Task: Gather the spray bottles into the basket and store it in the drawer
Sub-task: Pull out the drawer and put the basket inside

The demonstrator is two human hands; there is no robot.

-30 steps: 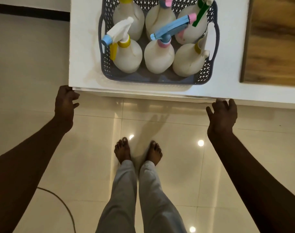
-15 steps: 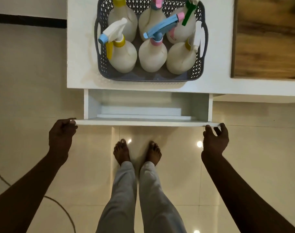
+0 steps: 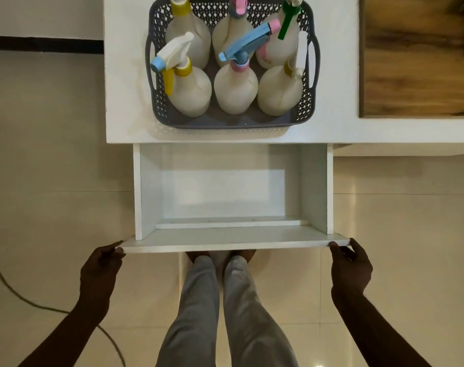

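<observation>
A grey perforated basket (image 3: 231,122) stands on the white cabinet top (image 3: 125,96) and holds several white spray bottles (image 3: 235,88) with coloured nozzles, all upright. Below it the white drawer (image 3: 225,192) is pulled far out and has nothing inside. My left hand (image 3: 100,271) grips the left end of the drawer's front panel (image 3: 233,243). My right hand (image 3: 351,268) grips the panel's right end.
A wooden-topped surface (image 3: 416,56) lies to the right of the basket. A cable (image 3: 19,295) runs across the tiled floor at the left. My legs and feet (image 3: 225,300) stand just under the drawer front.
The drawer went from shut to pulled far out toward me. Both hands moved back with its front panel, and my feet are now partly hidden under it.
</observation>
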